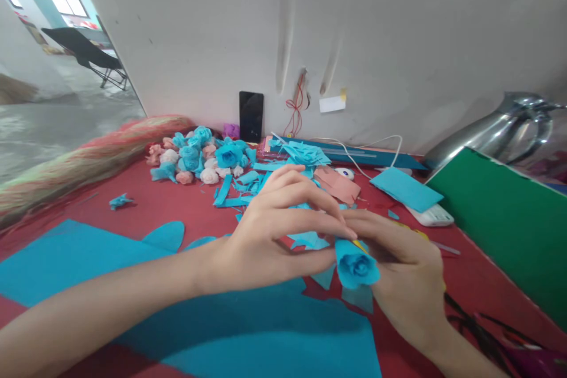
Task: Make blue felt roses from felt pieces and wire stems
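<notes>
A small blue paper rose (355,264) is held between both hands above the red table (155,204). My left hand (274,230) reaches across from the left, its fingertips pinched on the top of the rose's rolled base. My right hand (405,269) grips the rose from the right and below; something yellow shows between its fingers. Blue paper scraps (310,240) lie under the hands.
A big blue sheet (221,331) covers the near table. Finished blue, pink and white paper flowers (195,156) are piled at the back left, cut blue strips (248,186) beside them. A green board (500,218), a metal jug (500,127), a phone (251,116) and a white partition (354,41) stand behind.
</notes>
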`<move>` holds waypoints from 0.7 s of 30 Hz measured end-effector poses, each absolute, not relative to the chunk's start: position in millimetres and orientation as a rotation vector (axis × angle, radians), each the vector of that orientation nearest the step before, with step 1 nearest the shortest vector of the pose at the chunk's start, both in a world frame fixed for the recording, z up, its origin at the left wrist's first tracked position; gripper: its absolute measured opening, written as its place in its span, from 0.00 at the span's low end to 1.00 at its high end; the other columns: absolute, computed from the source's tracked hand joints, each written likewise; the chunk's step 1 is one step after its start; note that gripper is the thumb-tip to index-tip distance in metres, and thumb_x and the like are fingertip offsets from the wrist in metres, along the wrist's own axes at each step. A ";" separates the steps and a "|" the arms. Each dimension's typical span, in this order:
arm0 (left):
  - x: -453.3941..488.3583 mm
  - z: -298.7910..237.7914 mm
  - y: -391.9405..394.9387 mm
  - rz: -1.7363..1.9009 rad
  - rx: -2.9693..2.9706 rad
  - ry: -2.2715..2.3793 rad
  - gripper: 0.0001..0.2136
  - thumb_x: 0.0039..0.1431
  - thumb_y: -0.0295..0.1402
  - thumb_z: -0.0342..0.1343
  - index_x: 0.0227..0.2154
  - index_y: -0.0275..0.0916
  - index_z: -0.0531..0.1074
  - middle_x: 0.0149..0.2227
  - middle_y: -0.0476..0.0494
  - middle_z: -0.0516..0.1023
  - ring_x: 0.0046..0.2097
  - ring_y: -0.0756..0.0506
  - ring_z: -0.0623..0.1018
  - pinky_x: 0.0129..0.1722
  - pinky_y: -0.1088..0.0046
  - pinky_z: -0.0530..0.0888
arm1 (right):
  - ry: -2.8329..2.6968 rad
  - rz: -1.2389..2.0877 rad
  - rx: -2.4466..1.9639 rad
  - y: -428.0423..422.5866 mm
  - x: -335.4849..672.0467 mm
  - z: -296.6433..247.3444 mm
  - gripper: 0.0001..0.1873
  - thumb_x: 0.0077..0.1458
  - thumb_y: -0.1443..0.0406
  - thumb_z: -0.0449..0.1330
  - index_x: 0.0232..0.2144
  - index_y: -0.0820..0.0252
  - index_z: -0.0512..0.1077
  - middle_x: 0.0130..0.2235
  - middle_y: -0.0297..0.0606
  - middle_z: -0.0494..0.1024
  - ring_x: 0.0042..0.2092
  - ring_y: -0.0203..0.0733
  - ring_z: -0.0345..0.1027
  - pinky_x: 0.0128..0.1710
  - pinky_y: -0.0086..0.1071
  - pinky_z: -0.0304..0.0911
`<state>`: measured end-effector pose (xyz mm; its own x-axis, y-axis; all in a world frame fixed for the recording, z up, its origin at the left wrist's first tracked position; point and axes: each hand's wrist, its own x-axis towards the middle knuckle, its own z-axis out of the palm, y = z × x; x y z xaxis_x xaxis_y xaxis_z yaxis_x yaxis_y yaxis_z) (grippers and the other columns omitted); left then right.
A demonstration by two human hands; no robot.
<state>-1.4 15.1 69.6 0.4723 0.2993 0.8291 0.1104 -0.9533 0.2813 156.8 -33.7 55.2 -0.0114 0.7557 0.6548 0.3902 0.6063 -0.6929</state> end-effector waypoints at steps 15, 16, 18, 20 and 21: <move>0.2 67.2 16.5 1.477 2.480 0.322 0.06 0.49 0.25 0.56 0.31 0.41 0.72 0.28 0.50 0.76 0.31 0.50 0.74 0.46 0.65 0.67 | -1.661 0.428 -1.000 -30.7 154.4 55.1 0.15 0.44 0.76 0.58 0.27 0.50 0.76 0.31 0.27 0.78 0.31 0.33 0.72 0.31 0.21 0.68; 0.1 66.9 16.8 1.475 2.474 0.321 0.07 0.48 0.24 0.57 0.31 0.40 0.71 0.28 0.50 0.76 0.31 0.51 0.74 0.46 0.65 0.67 | -1.661 0.430 -1.013 -30.5 154.5 54.8 0.15 0.44 0.76 0.58 0.27 0.51 0.76 0.31 0.27 0.78 0.31 0.33 0.72 0.31 0.21 0.68; -0.5 66.2 18.0 1.452 2.473 0.324 0.09 0.46 0.24 0.58 0.33 0.39 0.71 0.30 0.49 0.76 0.32 0.51 0.74 0.47 0.66 0.66 | -1.665 0.436 -1.033 -30.0 154.6 54.3 0.13 0.44 0.75 0.59 0.27 0.52 0.76 0.30 0.27 0.78 0.30 0.33 0.72 0.30 0.21 0.68; -1.1 65.4 20.4 1.387 2.498 0.316 0.10 0.47 0.26 0.58 0.35 0.38 0.70 0.33 0.47 0.76 0.34 0.50 0.74 0.46 0.67 0.66 | -1.672 0.441 -1.048 -29.3 154.6 54.3 0.10 0.45 0.73 0.60 0.27 0.53 0.76 0.29 0.28 0.78 0.29 0.35 0.72 0.28 0.22 0.69; -1.2 64.9 22.1 1.351 2.514 0.307 0.11 0.48 0.27 0.58 0.37 0.37 0.69 0.35 0.45 0.77 0.36 0.49 0.75 0.46 0.67 0.66 | -1.676 0.439 -1.053 -29.0 154.8 54.5 0.08 0.46 0.72 0.60 0.26 0.53 0.76 0.29 0.29 0.78 0.29 0.36 0.73 0.28 0.23 0.69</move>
<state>-1.2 22.1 64.9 0.5424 0.3098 0.7809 0.0574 -0.9410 0.3335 154.8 -29.0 54.5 -0.0523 0.8131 0.5797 0.4242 0.5436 -0.7243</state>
